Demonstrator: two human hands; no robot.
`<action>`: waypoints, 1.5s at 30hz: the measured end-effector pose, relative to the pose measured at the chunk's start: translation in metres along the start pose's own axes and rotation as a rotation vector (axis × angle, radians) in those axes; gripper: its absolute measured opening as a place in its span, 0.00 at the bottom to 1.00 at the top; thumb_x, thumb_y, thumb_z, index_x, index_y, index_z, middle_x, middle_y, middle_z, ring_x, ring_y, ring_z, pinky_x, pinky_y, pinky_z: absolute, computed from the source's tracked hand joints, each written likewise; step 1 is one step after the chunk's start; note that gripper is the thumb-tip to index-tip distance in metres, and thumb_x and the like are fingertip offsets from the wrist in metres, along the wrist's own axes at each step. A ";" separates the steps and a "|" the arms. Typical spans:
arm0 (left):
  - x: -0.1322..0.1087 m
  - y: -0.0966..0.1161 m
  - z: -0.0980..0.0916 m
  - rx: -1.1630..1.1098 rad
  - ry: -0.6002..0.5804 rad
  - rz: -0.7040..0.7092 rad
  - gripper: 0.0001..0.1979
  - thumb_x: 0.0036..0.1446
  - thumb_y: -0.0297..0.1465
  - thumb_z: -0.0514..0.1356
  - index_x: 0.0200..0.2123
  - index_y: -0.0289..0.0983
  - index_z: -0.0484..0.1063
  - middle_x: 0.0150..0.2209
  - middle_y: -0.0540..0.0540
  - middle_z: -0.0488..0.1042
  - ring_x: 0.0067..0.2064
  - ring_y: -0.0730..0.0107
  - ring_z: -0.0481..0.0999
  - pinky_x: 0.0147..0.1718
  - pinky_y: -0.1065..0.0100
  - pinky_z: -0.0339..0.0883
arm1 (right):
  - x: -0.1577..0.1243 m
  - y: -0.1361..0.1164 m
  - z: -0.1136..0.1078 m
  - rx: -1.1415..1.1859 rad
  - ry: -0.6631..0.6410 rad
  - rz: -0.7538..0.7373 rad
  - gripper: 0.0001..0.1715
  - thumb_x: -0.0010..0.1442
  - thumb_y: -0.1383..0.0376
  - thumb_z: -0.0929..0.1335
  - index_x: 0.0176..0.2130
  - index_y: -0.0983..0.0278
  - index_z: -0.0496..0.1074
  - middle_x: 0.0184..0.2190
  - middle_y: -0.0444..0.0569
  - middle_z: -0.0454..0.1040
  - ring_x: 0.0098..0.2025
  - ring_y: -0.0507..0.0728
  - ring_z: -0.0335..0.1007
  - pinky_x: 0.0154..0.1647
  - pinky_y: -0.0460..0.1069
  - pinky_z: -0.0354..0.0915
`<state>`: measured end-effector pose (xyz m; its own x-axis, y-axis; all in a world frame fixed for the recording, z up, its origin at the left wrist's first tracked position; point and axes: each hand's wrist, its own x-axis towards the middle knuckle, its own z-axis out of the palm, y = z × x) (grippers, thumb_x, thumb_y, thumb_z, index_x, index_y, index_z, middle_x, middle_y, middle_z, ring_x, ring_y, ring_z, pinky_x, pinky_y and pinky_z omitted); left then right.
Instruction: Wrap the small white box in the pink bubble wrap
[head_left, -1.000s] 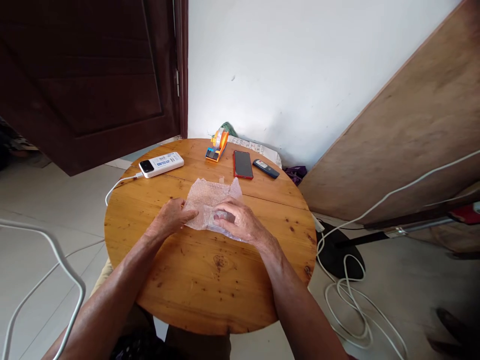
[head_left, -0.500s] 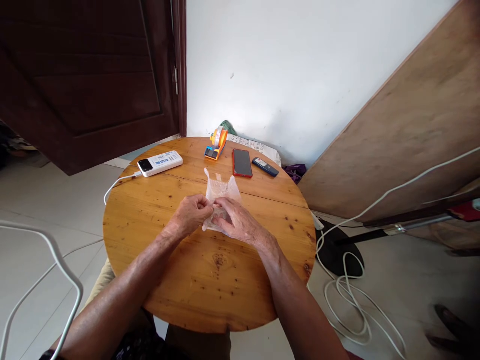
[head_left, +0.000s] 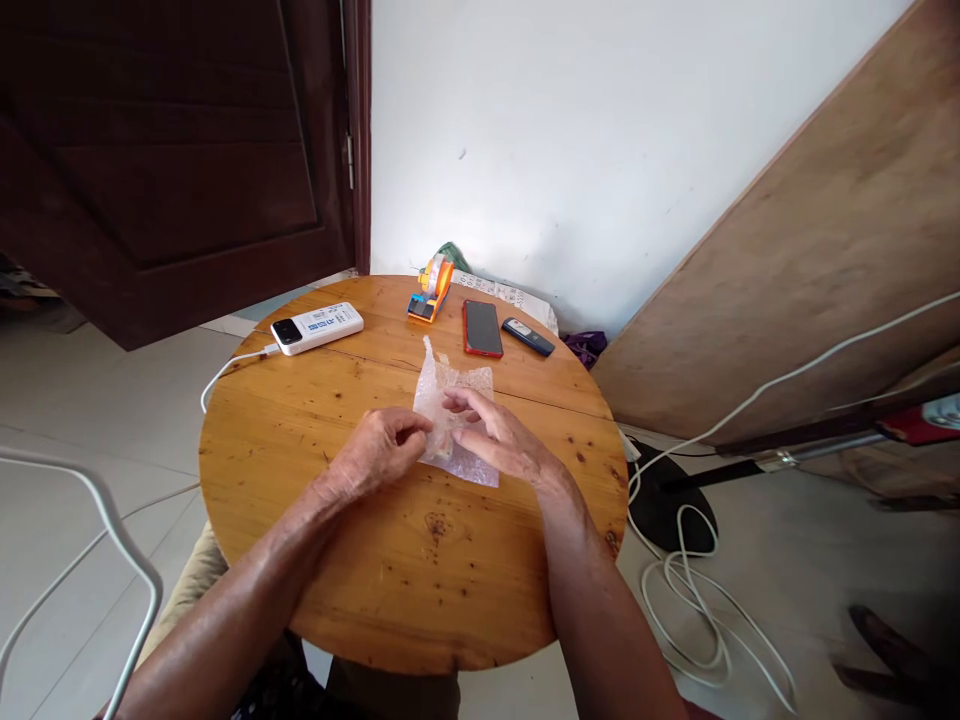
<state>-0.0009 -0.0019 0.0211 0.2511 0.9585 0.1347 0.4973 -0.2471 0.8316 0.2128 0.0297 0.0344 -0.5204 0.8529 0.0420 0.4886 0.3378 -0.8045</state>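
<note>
A sheet of bubble wrap (head_left: 432, 397) lies partly unfolded on the round wooden table (head_left: 360, 570), its far left corner standing up. At its left edge is my left hand (head_left: 382, 450), with thumb and index finger pinched on the wrap. My right hand (head_left: 504, 436) is over the right part of the sheet, fingers apart and slightly curled, holding nothing. Something small and pale may lie in the wrap between the hands, but I cannot make it out.
Toward the back stand an orange tape dispenser (head_left: 431, 290), a red-edged phone (head_left: 482, 329) and a dark handheld device (head_left: 528, 336). At the left, a white power bank (head_left: 319, 328) has a cable plugged in. White cable (head_left: 694, 600) coils on the floor at right.
The bubble wrap has spread open toward me and to the right. My right hand has moved right and its fingers have come apart; my left hand stays at the left edge.
</note>
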 end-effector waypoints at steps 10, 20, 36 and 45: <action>0.004 -0.012 0.021 0.314 0.146 0.334 0.06 0.57 0.26 0.58 0.34 0.39 0.75 0.49 0.42 0.78 0.49 0.61 0.77 0.51 0.60 0.70 | 0.004 0.008 0.001 -0.023 0.044 0.008 0.25 0.58 0.71 0.67 0.55 0.60 0.69 0.53 0.53 0.75 0.52 0.60 0.73 0.54 0.57 0.68; 0.001 -0.014 0.025 0.328 0.118 0.281 0.09 0.59 0.25 0.56 0.41 0.39 0.73 0.45 0.42 0.78 0.47 0.61 0.78 0.49 0.61 0.72 | 0.009 0.006 -0.005 -0.073 0.128 0.059 0.19 0.58 0.67 0.69 0.50 0.62 0.72 0.48 0.52 0.77 0.49 0.59 0.74 0.50 0.55 0.68; -0.002 -0.016 0.035 0.421 0.198 0.320 0.10 0.62 0.26 0.55 0.43 0.42 0.74 0.49 0.43 0.78 0.53 0.61 0.76 0.55 0.59 0.70 | -0.050 0.000 0.000 -0.202 0.327 0.356 0.16 0.58 0.55 0.68 0.43 0.60 0.69 0.32 0.44 0.75 0.27 0.54 0.70 0.30 0.50 0.65; -0.005 -0.013 0.039 0.460 0.246 0.327 0.11 0.63 0.26 0.54 0.44 0.39 0.74 0.49 0.39 0.78 0.52 0.57 0.75 0.54 0.55 0.70 | -0.024 0.012 0.033 -0.080 0.451 0.367 0.38 0.54 0.64 0.69 0.62 0.62 0.59 0.38 0.50 0.78 0.36 0.58 0.74 0.36 0.51 0.68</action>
<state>0.0241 -0.0093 -0.0116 0.2790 0.8139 0.5096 0.7482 -0.5169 0.4160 0.2080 0.0006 0.0041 0.0335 0.9990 0.0307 0.6409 0.0022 -0.7677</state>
